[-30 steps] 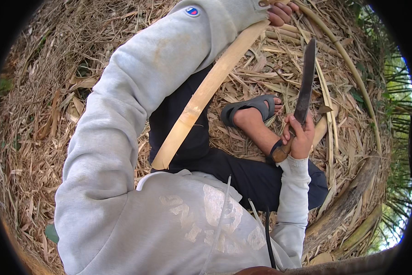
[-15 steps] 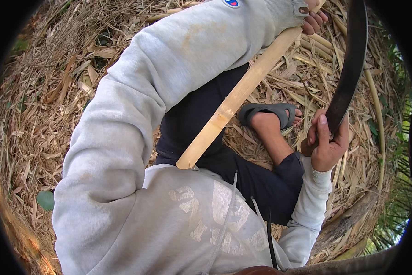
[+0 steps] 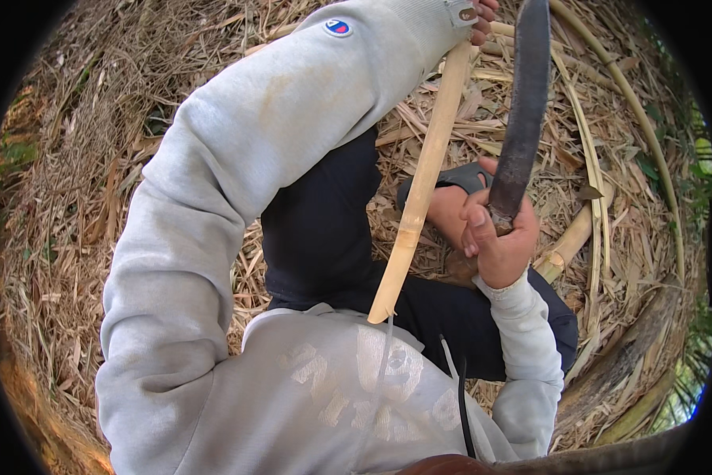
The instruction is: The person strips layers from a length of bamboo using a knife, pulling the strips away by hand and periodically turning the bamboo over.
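A long split bamboo strip [image 3: 424, 178] slants across my lap, its near end against my sweatshirt. At the upper edge of the view my left hand [image 3: 483, 22] is closed around the strip's far part; the sleeve and the edge hide most of its fingers. In my right hand [image 3: 505, 247] is a machete [image 3: 522, 111], gripped by its handle with the fingers wrapped round. Its dark, broad blade points away from me, to the right of the strip and apart from it near the hand.
Dry bamboo leaves and shavings [image 3: 63, 237] cover the ground. A cut bamboo pole [image 3: 566, 245] and thin strips [image 3: 590, 158] lie on the right. My sandalled foot [image 3: 455, 190] is just behind the machete hand. A log [image 3: 621, 360] lies at the lower right.
The machete and my right hand have moved left, closer to the strip. The strip has turned more upright, its near end shifting right, and my left hand has moved left and up.
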Demonstrator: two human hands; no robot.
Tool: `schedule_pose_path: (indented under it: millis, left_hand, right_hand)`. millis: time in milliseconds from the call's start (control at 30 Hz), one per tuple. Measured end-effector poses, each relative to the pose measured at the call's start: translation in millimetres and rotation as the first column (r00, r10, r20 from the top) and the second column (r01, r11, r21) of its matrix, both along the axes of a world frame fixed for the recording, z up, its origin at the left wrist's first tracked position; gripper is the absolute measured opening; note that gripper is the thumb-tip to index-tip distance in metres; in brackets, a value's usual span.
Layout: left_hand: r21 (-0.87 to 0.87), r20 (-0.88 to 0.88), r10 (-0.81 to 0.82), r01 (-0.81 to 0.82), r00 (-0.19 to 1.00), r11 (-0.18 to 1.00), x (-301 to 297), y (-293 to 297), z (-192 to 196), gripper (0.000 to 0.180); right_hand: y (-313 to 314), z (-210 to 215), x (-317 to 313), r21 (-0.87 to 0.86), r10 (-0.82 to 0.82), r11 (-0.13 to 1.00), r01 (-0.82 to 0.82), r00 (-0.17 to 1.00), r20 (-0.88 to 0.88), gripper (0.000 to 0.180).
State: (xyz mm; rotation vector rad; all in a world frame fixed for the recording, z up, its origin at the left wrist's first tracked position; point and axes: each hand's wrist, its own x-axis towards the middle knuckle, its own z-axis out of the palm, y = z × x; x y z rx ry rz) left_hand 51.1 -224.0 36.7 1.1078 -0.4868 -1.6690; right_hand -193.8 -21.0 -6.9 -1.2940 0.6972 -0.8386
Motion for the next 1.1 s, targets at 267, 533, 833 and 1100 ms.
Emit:
schedule_pose_path:
  millis: [267, 533, 833, 1100]
  left_hand:
    - [0.026, 0.649, 0.055, -0.095, 0.758, 0.995, -50, 6, 1, 0.042]
    - [0.220, 0.722, -0.397, 0.356, 0.567, 0.908, -77, 100, 22, 0.045]
    - [0.198, 0.621, -0.507, 0.506, 0.598, 0.840, -119, 201, 14, 0.038]
    - [0.265, 0.349, -0.636, 0.579, 0.688, 0.771, -116, 212, 7, 0.039]
  right_hand:
    - [-7, 10, -4, 0.204, 0.008, 0.979, 0.003, 0.999, -0.054, 0.056]
    - [-57, -24, -22, 0.235, -0.298, 0.929, 0.288, 0.955, 0.007, 0.055]
    - [-59, -24, -18, 0.266, -0.503, 0.842, 0.470, 0.862, 0.068, 0.054]
    - [-62, -13, -11, 0.209, -0.490, 0.860, 0.465, 0.867, 0.085, 0.055]
